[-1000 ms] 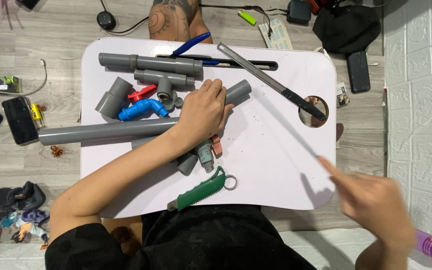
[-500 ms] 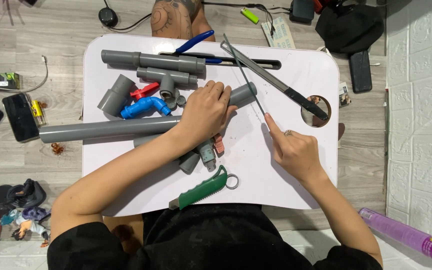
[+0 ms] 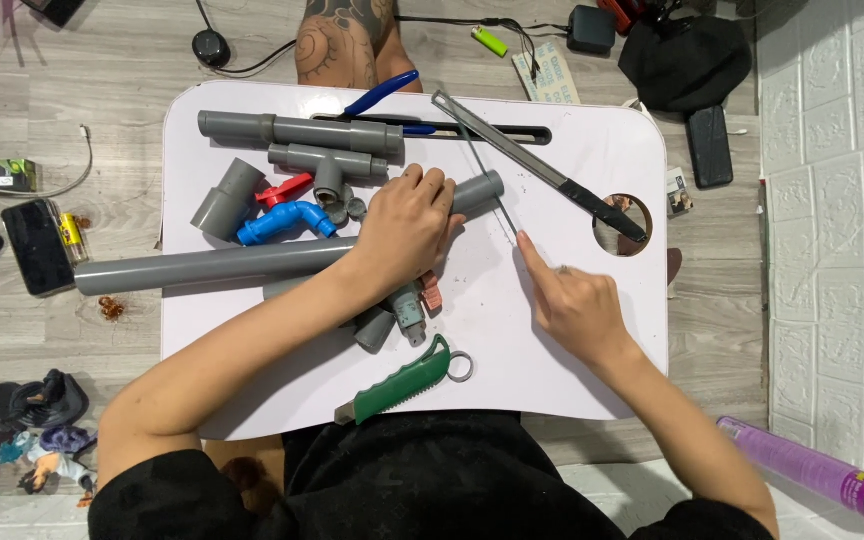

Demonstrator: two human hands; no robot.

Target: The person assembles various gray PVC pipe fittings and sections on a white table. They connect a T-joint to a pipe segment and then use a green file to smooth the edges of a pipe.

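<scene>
My left hand [image 3: 407, 225] lies curled over a short grey pipe [image 3: 479, 189] and the end of a long grey pipe [image 3: 212, 268] on the white lap table [image 3: 552, 350]. My right hand [image 3: 577, 305] rests on the table with its index finger stretched out. The fingertip touches the near end of a thin saw blade [image 3: 487, 175]; the other fingers are curled and hold nothing. A long metal saw with a black handle [image 3: 542, 170] lies just beyond the blade.
Grey pipe fittings [image 3: 302, 130], a blue elbow [image 3: 282, 220], a red valve handle [image 3: 282, 188] and blue-handled pliers [image 3: 382, 95] fill the table's left and back. A green utility knife [image 3: 397, 385] lies near the front edge. A purple bottle [image 3: 817, 470] and phones [image 3: 37, 245] are on the floor.
My right hand came in from the lower right and set its index finger at the thin saw blade. My left hand stayed on the pipes.
</scene>
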